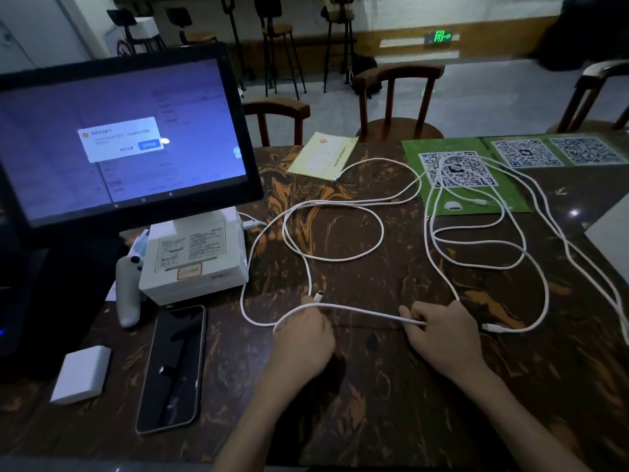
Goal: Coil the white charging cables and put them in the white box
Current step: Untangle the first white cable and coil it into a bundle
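The white cables lie in loose loops all over the dark desk. The left hand pinches one cable near its plug, and the right hand pinches the same cable farther along. The white box sits to the left, under a screen, beside a phone.

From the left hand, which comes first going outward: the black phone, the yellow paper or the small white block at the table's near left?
Measured from the left hand:
1. Black phone, just to its left.
2. Small white block, farther left beyond the phone.
3. Yellow paper, far across the table.
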`<state>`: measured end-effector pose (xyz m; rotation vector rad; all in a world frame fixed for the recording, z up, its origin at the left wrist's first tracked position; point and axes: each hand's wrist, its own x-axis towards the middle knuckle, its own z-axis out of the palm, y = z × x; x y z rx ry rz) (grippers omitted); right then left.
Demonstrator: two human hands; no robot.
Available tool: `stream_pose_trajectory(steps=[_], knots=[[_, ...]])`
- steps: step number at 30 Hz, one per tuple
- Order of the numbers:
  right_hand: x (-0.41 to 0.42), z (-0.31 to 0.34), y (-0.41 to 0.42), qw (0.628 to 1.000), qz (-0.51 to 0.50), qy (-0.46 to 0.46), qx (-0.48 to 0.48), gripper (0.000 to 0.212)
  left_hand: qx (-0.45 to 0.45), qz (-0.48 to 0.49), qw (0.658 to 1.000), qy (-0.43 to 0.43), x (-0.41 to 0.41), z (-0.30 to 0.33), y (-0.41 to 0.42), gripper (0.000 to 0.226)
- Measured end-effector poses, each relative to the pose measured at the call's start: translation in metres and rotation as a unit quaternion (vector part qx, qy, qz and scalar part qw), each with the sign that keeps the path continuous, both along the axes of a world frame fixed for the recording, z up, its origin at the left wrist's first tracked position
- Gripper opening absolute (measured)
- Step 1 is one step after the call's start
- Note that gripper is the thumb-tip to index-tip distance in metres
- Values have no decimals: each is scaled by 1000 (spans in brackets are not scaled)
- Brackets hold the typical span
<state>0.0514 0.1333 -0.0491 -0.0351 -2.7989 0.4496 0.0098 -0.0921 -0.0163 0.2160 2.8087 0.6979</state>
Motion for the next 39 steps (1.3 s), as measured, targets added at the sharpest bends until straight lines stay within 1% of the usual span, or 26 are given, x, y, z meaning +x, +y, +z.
stream_pose_trajectory(steps=[1, 2, 3, 4, 5, 6, 8, 11, 14, 16, 18, 19, 20, 21, 24, 25, 26, 29, 30, 31, 32, 33, 34, 37, 38, 39], knots=[[0, 0, 0, 1000, -1, 5, 4, 56, 74, 6, 996, -45, -4, -4, 0, 40], [-1, 0, 0, 1000, 0, 10, 7, 55, 163, 14, 982, -90, -7, -6, -1, 40], [-1, 0, -1, 1000, 4, 14, 10, 53, 272, 42, 953, -129, -7, -6, -1, 40], [-1, -1, -1, 1000, 11, 18, 15, 51, 382, 96, 907, -146, -8, -5, 0, 38], [0, -1, -2, 999, 24, 22, 23, 49, 466, 161, 859, -141, -10, -8, 3, 39], [0, -2, -2, 998, 42, 25, 33, 47, 526, 217, 812, -128, -12, -12, 5, 43], [2, -2, -4, 995, 84, 26, 48, 46, 604, 288, 736, -102, -17, -17, 9, 43], [5, 2, -6, 991, 125, 36, 40, 50, 698, 315, 635, -104, -19, -18, 15, 41], [6, 5, -6, 990, 132, 50, 14, 52, 786, 302, 528, -116, -18, -5, 18, 43], [6, 5, -7, 990, 131, 44, 2, 52, 838, 287, 440, -148, -17, 4, 17, 43], [5, 4, -7, 991, 124, 43, -5, 50, 875, 258, 357, -200, -16, 9, 13, 41], [4, 3, -7, 992, 122, 42, -9, 49, 886, 241, 324, -226, -15, 10, 9, 43], [4, 2, -7, 991, 123, 41, -12, 46, 892, 227, 302, -247, -14, 11, 6, 45], [2, 1, -7, 991, 127, 41, -16, 44, 893, 216, 295, -260, -14, 12, 2, 47], [0, -1, -6, 991, 131, 32, -20, 39, 890, 195, 314, -265, -14, 16, -8, 50], [-1, -2, -6, 991, 128, 32, -15, 40, 894, 185, 312, -262, -15, 18, -12, 50], [-1, -3, -5, 992, 124, 32, -10, 41, 904, 173, 295, -258, -16, 20, -16, 49], [-1, -4, -5, 993, 119, 28, 3, 45, 941, 111, 217, -234, -17, 32, -24, 40], [-1, -3, -5, 993, 118, 27, 10, 47, 949, 82, 202, -228, -17, 38, -25, 37], [-2, -2, -6, 993, 118, 28, 17, 47, 953, 50, 196, -227, -16, 43, -25, 36], [-2, -1, -6, 992, 116, 32, 24, 47, 953, 17, 199, -229, -15, 50, -24, 36], [-2, 0, -7, 992, 113, 38, 29, 46, 950, -11, 212, -230, -14, 56, -22, 34], [-2, 1, -7, 992, 110, 44, 32, 45, 944, -34, 233, -232, -13, 63, -22, 33], [-2, 1, -8, 994, 96, 44, 36, 46, 902, -117, 325, -260, -8, 75, -22, 31], [-2, 1, -8, 995, 90, 42, 28, 47, 875, -161, 353, -290, -7, 77, -23, 32], [-3, 1, -8, 995, 83, 43, 19, 48, 838, -200, 390, -324, -5, 78, -23, 32]])
